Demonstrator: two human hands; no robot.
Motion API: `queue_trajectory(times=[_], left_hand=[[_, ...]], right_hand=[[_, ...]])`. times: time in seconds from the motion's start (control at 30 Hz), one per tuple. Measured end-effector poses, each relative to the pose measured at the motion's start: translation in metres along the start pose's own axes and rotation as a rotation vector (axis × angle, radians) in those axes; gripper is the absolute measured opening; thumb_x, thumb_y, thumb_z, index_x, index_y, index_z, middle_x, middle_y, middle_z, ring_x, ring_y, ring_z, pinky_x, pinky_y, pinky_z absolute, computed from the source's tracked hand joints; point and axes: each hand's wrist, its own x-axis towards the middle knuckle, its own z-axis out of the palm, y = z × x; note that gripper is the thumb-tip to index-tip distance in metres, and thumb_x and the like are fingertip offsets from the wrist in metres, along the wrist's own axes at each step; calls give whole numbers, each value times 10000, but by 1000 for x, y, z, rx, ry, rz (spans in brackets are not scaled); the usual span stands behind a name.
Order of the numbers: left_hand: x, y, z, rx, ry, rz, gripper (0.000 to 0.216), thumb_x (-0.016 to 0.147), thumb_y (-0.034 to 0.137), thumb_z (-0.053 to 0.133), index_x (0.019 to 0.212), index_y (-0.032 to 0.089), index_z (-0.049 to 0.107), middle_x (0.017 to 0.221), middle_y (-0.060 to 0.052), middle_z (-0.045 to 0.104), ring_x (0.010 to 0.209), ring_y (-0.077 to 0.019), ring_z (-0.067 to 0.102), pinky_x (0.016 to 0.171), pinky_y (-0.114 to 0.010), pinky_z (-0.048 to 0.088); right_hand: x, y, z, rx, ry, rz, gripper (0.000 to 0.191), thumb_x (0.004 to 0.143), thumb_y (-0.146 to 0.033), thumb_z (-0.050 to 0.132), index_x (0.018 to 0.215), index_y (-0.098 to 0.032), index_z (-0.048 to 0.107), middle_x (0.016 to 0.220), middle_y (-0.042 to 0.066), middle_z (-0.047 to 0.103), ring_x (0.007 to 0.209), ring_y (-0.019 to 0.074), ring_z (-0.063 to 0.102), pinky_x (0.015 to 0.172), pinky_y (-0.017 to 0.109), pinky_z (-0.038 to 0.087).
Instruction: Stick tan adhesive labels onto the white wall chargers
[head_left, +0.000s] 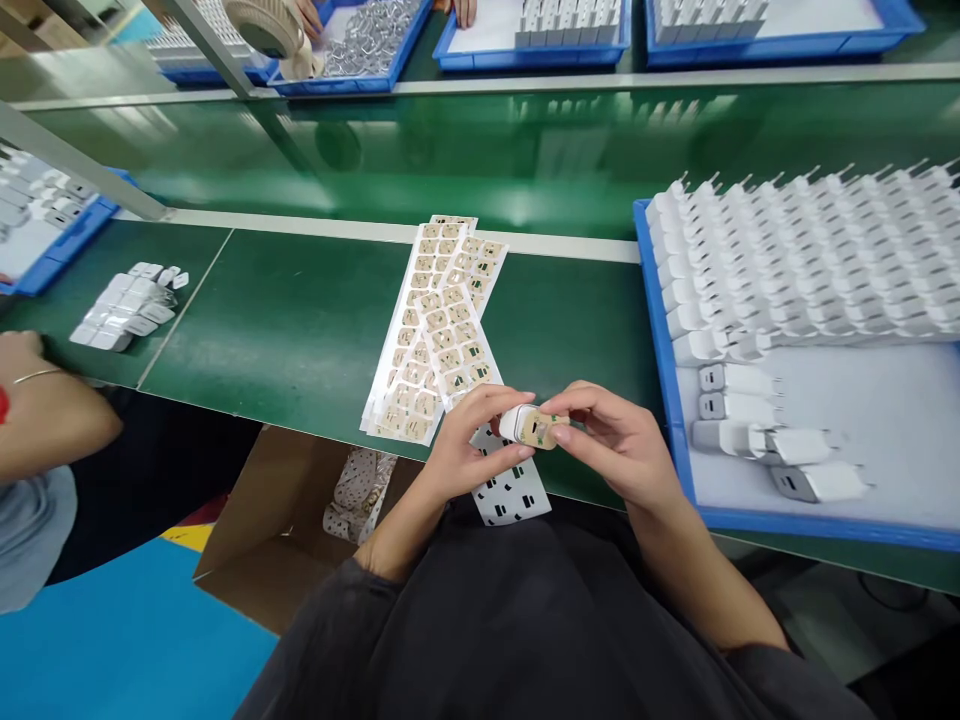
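Observation:
Between the thumb and fingers of my left hand [480,440] is a white charger plug [514,422], held low over the bench's front edge. My right hand [611,437] pinches a tan sticker [538,428] with small green marks, which lies against the plug's end face. How much of the sticker is stuck down I cannot tell. Beneath my left hand, a mostly stripped white backing sheet [514,495] with dark cut-outs hangs over the edge. Overlapping sheets of tan stickers [454,340] spread across the green bench just beyond my hands.
To the right, a blue tray [679,450] holds rows of white chargers [810,260] and several loose ones. Wrapped white pieces [127,305] lie at left, near a co-worker's arm [52,410]. Below the bench stands a cardboard box [247,540]. More blue trays [532,50] line the far side.

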Motion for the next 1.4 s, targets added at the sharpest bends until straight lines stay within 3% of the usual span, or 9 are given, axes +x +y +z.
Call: queue_trajectory(times=[0.8,1.4], left_hand=[[0,4,0,31,-3,2,444,901,386,757,1324,295,657,1130,-77,693,1008,-215,649,739,-301,553],[0,3,-1,76,-6,39,465,894,342,769,1341,311,644,1139,-72,690,1034,-214,657,761,-296,557]], right_hand=[[-2,1,1,24,-7,6,196,955,-191,687,1101,-302,757,918,-1,663,804,133,606,727,273,487],[0,1,7,-215,83,-67,101,958,-210,678,1014,-255,749,831,13,677,756,150,630,685,290,510]])
